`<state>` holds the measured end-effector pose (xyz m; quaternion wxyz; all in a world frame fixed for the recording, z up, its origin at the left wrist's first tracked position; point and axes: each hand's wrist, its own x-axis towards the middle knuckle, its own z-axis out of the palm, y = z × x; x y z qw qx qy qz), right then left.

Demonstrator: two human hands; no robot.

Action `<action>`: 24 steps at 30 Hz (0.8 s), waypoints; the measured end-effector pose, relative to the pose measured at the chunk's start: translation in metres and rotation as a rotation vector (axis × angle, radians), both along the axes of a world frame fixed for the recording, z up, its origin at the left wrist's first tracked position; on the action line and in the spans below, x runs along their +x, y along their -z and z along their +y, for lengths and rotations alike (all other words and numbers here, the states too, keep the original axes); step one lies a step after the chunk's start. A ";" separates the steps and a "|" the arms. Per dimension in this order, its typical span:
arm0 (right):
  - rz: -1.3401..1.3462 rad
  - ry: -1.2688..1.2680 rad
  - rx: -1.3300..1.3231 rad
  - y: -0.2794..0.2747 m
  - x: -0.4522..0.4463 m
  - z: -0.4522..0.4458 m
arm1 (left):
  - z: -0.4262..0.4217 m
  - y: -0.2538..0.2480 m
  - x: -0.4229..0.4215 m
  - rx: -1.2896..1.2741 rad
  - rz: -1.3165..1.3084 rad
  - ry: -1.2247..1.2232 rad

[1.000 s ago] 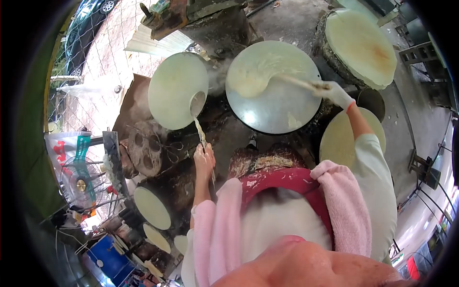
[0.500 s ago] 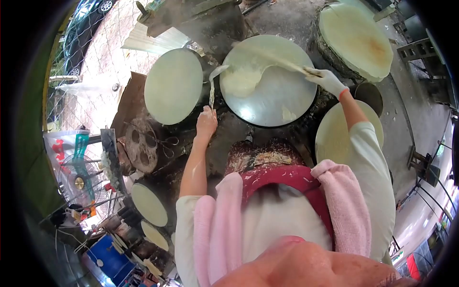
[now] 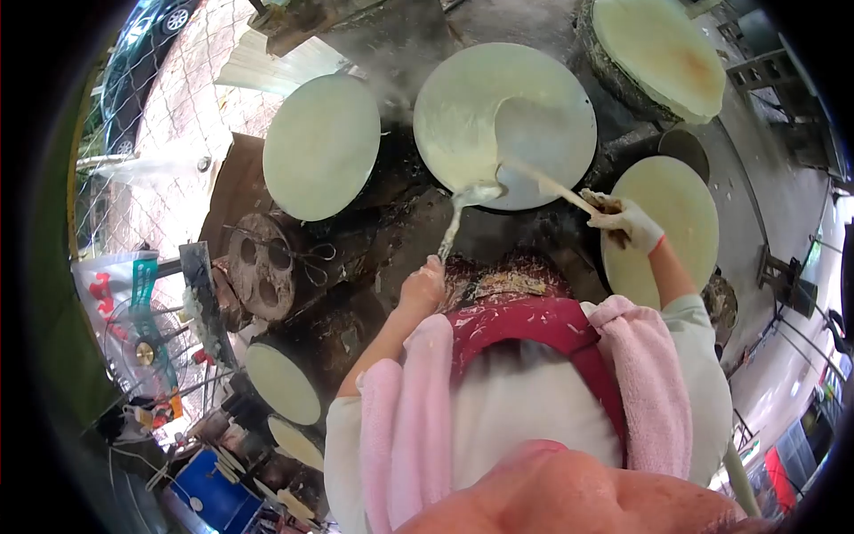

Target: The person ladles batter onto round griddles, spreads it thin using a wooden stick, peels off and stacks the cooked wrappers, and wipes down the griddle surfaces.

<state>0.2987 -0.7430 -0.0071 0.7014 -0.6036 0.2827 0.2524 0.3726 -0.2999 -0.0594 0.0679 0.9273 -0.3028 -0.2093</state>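
My right hand (image 3: pixel 626 222), in a white glove, is closed round the handle of a wooden spreader (image 3: pixel 553 185). The spreader's far end touches the round griddle (image 3: pixel 551 133) near its front edge. Pale batter (image 3: pixel 449 116) covers the griddle's left and back; a grey patch shows at the centre right. My left hand (image 3: pixel 423 287) is closed round the handle of a batter-coated ladle (image 3: pixel 480 192). The ladle's bowl is at the griddle's front edge; whether it touches is unclear. Left of the griddle lies another round covered with a pale sheet (image 3: pixel 322 147).
A stack of pale round sheets (image 3: pixel 658 53) stands at the back right. Another pale round (image 3: pixel 663 222) lies beneath and beside my right hand. On the left are a block with holes (image 3: pixel 264 267), a fan (image 3: pixel 145 352) and a blue barrel (image 3: pixel 213 489).
The spreader has swept from the griddle's back to its front, and batter covers more of the left side. My left hand has moved the ladle rightwards from the left round to the griddle's front edge.
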 end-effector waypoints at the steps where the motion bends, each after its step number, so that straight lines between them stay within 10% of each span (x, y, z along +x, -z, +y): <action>1: 0.070 0.137 0.213 0.015 -0.017 0.022 | 0.006 0.002 0.008 -0.079 0.015 0.047; 6: -0.011 0.373 0.382 0.027 0.020 0.154 | 0.022 -0.070 0.046 -0.602 -0.059 0.028; 9: 0.018 0.463 0.310 0.043 0.092 0.248 | 0.061 -0.056 0.055 -0.522 -0.536 0.086; 13: -0.033 0.446 -0.081 0.104 0.146 0.316 | 0.083 -0.078 0.066 -1.070 0.442 -0.626; 18: 0.083 0.510 -0.784 0.119 0.106 0.308 | 0.116 -0.063 0.055 -1.065 0.452 -0.638; 24: 0.002 0.852 -0.147 0.087 0.057 0.265 | 0.131 -0.065 0.032 -1.040 0.532 -0.748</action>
